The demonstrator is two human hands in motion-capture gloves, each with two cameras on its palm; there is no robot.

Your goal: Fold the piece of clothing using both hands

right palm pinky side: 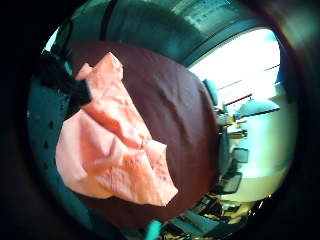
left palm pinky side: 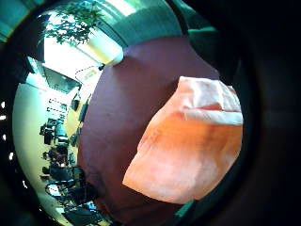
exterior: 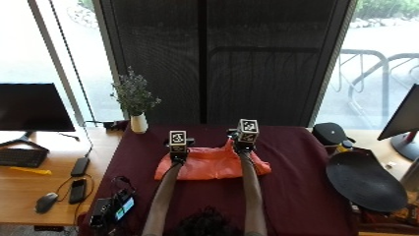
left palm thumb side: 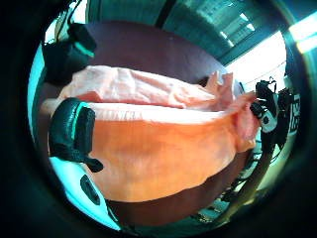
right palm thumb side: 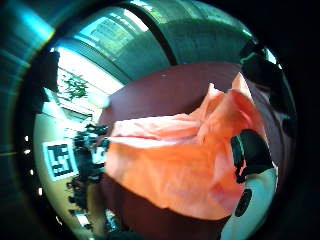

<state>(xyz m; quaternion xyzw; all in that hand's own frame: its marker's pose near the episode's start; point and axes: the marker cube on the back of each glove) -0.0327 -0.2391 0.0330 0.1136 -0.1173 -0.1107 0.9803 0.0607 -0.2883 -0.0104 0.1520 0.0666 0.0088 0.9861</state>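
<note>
A salmon-pink garment [exterior: 211,167] lies spread sideways on the dark maroon tablecloth [exterior: 294,191], its far edge raised. My left hand [exterior: 177,153] pinches that far edge towards the left; its gloved thumb [left palm thumb side: 72,131] lies on the cloth [left palm thumb side: 158,153]. My right hand [exterior: 241,147] holds the far edge towards the right, where the fabric bunches up into a peak, with its thumb [right palm thumb side: 250,152] on the garment [right palm thumb side: 170,170]. In the palm views the cloth [right palm pinky side: 115,150] hangs in folds between the two hands and the rest [left palm pinky side: 188,150] drapes down over the table.
A white vase with a plant [exterior: 137,120] stands at the table's far left corner. A small device with a lit screen [exterior: 114,209] sits at the near left edge. A black round disc [exterior: 363,182] and a black pouch [exterior: 330,132] lie to the right.
</note>
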